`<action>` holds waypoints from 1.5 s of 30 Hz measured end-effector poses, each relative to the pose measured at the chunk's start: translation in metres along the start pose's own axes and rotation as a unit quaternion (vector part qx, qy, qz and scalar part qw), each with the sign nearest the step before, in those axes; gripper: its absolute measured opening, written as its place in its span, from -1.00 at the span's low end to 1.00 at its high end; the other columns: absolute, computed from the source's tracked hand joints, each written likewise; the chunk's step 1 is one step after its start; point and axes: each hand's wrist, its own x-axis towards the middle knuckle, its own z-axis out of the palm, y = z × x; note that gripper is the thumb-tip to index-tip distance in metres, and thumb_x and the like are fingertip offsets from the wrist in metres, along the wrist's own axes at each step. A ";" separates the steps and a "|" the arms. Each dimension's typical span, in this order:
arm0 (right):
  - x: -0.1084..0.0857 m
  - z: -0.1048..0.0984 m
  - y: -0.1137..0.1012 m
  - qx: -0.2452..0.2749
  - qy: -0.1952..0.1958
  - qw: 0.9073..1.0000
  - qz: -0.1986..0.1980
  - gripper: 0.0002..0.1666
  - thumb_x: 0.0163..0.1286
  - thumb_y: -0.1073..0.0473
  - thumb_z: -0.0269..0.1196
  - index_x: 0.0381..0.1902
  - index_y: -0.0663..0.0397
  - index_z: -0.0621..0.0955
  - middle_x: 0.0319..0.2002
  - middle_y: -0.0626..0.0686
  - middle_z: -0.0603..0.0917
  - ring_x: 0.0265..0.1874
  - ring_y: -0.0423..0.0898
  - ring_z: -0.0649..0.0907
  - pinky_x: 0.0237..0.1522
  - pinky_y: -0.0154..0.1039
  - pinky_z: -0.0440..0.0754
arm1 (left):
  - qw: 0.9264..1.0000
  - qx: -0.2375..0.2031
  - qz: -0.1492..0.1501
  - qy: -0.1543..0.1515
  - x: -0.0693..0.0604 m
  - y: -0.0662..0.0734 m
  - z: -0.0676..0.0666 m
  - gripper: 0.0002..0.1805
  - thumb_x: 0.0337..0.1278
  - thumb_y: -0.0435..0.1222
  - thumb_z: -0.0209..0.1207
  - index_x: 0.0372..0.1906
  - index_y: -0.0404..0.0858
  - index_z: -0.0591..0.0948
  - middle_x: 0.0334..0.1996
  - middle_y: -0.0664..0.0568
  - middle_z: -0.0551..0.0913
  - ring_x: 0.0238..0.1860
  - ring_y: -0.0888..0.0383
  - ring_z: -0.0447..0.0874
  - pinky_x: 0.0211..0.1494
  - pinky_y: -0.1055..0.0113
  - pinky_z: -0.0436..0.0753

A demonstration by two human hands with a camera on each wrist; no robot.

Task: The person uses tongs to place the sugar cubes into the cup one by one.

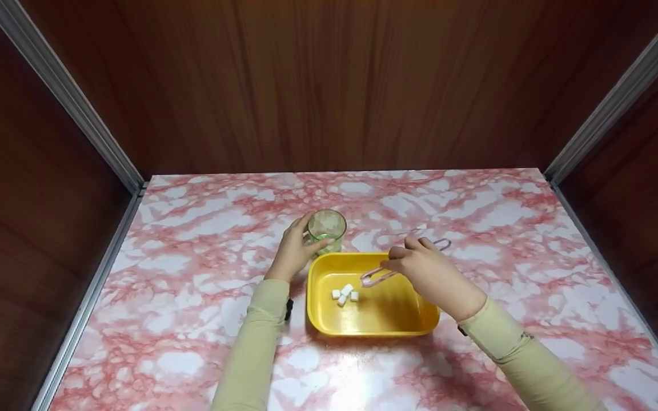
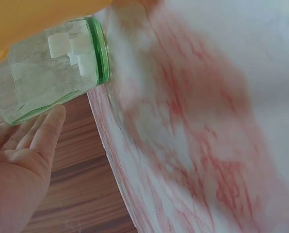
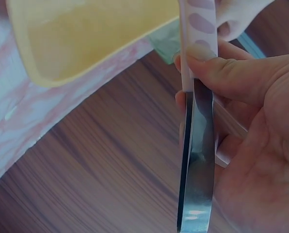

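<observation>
A clear green-tinted glass (image 1: pixel 327 225) stands on the table just behind a yellow tub (image 1: pixel 389 329). My left hand (image 1: pixel 296 246) holds the glass from its left side, thumb in front and fingers behind. White cubes (image 2: pixel 78 47) show inside the glass near its base in the left wrist view. Over the tub, my right hand (image 1: pixel 433 278) grips a pair of tongs (image 3: pixel 200 150) with pink-and-white spotted arms and a bent metal end. A white cube (image 1: pixel 367 281) appears between the tong tips. Several more white cubes (image 1: pixel 342 299) lie on the tub floor, toward its left.
The red-and-white marbled tabletop (image 1: pixel 192 262) surrounds the tub. Dark wood panels (image 1: pixel 329 85) with grey metal edge strips (image 1: pixel 77 108) enclose the back and both sides.
</observation>
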 end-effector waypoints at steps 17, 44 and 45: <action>0.015 -0.011 0.004 0.005 0.020 1.000 -0.008 -0.63 0.10 0.43 0.37 -0.17 -0.07 0.75 -0.25 -0.05 0.62 -0.26 0.01 0.48 -0.17 -0.01 0.52 | 1.000 -0.014 0.009 0.005 0.002 -0.002 0.001 -0.10 0.04 -0.13 0.36 0.45 -0.27 0.20 0.29 -0.20 0.33 0.31 0.00 0.31 0.29 0.31 0.43; 0.050 -0.021 0.019 0.005 0.029 1.000 -0.001 -0.49 0.12 0.60 0.27 -0.11 -0.05 0.75 -0.28 -0.05 0.62 -0.30 0.02 0.45 -0.29 -0.11 0.38 | 0.999 -0.028 0.018 0.005 0.002 -0.002 0.001 -0.13 0.07 -0.18 0.36 0.44 -0.30 0.21 0.28 -0.27 0.32 0.30 -0.11 0.30 0.30 0.29 0.43; 0.052 -0.022 0.019 0.005 0.027 1.000 -0.001 -0.49 0.14 0.60 0.25 -0.11 -0.05 0.74 -0.27 -0.05 0.62 -0.30 0.02 0.45 -0.29 -0.11 0.39 | 1.000 -0.026 0.015 0.005 0.002 -0.002 0.001 -0.13 0.07 -0.17 0.36 0.44 -0.29 0.21 0.28 -0.27 0.33 0.31 -0.10 0.30 0.30 0.29 0.43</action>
